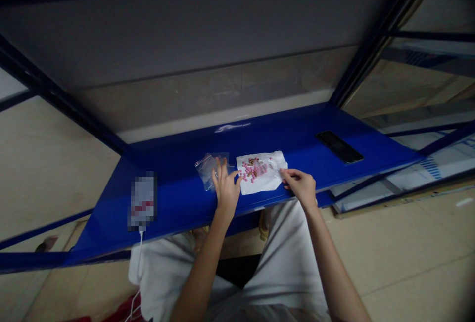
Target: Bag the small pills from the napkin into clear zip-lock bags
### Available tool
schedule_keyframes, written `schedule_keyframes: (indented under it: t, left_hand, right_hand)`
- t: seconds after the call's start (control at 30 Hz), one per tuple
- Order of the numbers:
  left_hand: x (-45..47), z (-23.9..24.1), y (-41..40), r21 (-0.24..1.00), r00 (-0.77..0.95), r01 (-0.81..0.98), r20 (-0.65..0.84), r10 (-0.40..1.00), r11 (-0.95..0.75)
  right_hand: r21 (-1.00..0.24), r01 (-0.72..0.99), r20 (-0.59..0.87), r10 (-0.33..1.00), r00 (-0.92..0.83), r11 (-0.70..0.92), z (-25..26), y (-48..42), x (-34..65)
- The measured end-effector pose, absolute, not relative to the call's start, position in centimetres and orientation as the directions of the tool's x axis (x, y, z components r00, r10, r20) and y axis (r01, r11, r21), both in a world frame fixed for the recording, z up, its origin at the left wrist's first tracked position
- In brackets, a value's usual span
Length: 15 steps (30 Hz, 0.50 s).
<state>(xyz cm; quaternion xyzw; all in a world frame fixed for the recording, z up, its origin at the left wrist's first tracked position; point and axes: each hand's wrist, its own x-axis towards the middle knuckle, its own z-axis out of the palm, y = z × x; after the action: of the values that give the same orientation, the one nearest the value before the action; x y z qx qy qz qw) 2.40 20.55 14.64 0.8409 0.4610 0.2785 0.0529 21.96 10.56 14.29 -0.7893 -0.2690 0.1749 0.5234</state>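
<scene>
A white sheet of paper (260,187) lies on the blue shelf, with small pink pill-like pieces (248,169) and a few brown ones scattered over it. Something clear and shiny, perhaps a small plastic bag, covers part of the pile. My left hand (226,186) has its fingers spread over clear zip bags (205,169) left of the paper, its thumb at the paper's left edge beside the pink pieces. At the right edge, my right hand (302,187) pinches the paper between thumb and fingers.
A dark phone (339,147) lies at the right of the blue shelf (178,198). On the left sits a blurred-out device (143,198) with a white cable (140,253) hanging over the front edge. Blue metal posts rise at both sides, and a grey panel stands behind.
</scene>
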Motion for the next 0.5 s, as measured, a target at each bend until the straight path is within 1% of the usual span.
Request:
schedule_keyframes:
  t: [0.13, 0.3, 0.4, 0.5]
  left_hand:
    - [2.1, 14.8, 20.5, 0.371, 0.402, 0.754, 0.393, 0.827, -0.542]
    - [3.0, 15.3, 20.6, 0.418, 0.389, 0.714, 0.43, 0.815, -0.561]
    - [3.7, 15.5, 20.7, 0.425, 0.407, 0.694, 0.436, 0.803, -0.582]
    - [3.3, 15.5, 20.8, 0.412, 0.371, 0.729, 0.433, 0.822, -0.546]
  right_hand:
    - [-0.916, 0.257, 0.015, 0.614, 0.789, -0.308, 14.3, 10.5, 22.0]
    - [-0.907, 0.283, 0.022, 0.637, 0.77, -0.31, 14.0, 10.6, 22.2]
    - [-0.923, 0.249, 0.005, 0.638, 0.77, -0.294, 14.0, 10.6, 22.4]
    - [-0.949, 0.177, -0.033, 0.642, 0.766, -0.26, 14.1, 10.6, 22.5]
